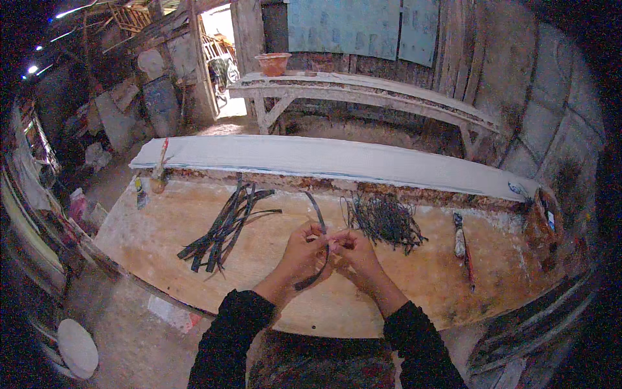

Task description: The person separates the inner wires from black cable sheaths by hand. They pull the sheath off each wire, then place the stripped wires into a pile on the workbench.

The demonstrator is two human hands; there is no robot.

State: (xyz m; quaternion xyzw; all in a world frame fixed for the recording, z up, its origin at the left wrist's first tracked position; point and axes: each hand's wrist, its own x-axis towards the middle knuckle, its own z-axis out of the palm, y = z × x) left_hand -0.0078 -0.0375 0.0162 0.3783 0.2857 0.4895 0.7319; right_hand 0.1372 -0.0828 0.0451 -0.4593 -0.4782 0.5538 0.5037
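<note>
A dark, narrow, flexible strip [315, 206] curves upright between my hands over the wooden table top [259, 292]. My left hand [299, 249] is closed, pinching the strip near its middle with thumb and forefinger. The fingertips of my right hand [355, 251] meet the left ones there, also pinched on the strip; part of it is hidden behind the fingers. To the left lies a loose pile of wider dark strips [227, 227]. Just beyond my right hand sits a tangled heap of thin dark strips [387, 222].
A long white-topped ledge [324, 155] runs along the table's far side. A slim red-and-white tool [465, 249] lies at right, near a brown container [544, 223]. A red-handled stick [161, 159] stands at far left. Beyond, a bench [363, 87] carries a reddish bowl [273, 63].
</note>
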